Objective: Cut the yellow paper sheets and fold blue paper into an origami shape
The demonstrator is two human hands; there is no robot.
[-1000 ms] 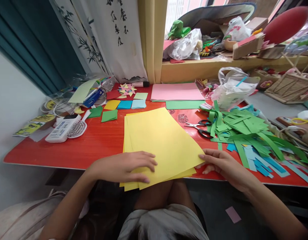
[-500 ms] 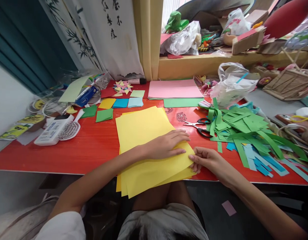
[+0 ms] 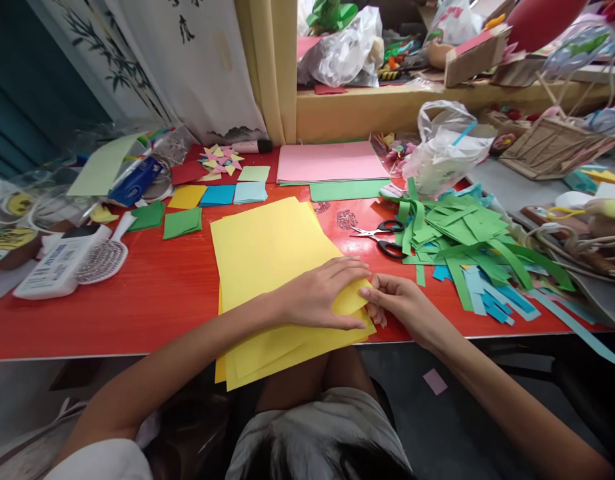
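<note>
A loose stack of yellow paper sheets [image 3: 267, 247] lies at a slant on the red table, its near end jutting past the front edge above my lap. Across the stack rests my left hand [image 3: 327, 290], palm down, fingers stretched out and thumb apart. At the right side my right hand [image 3: 394, 300] pinches the corner of the top yellow sheet between thumb and fingers. That corner curls up beside my left fingertips. Some fingers of my right hand are hidden behind the paper. Scissors [image 3: 382, 235] with black handles lie just beyond my right hand.
Green paper strips [image 3: 470, 230] and blue strips [image 3: 497, 303] are heaped on the right. Pink sheets [image 3: 327, 162] lie at the back. Small coloured squares [image 3: 220, 195], a hairbrush [image 3: 104, 259] and a white bottle [image 3: 60, 263] sit left. A plastic bag [image 3: 444, 153] stands back right.
The top sheet's held corner has been drawn up and curled toward my left hand. My left thumb has spread away from the fingers. The whole view has shifted slightly.
</note>
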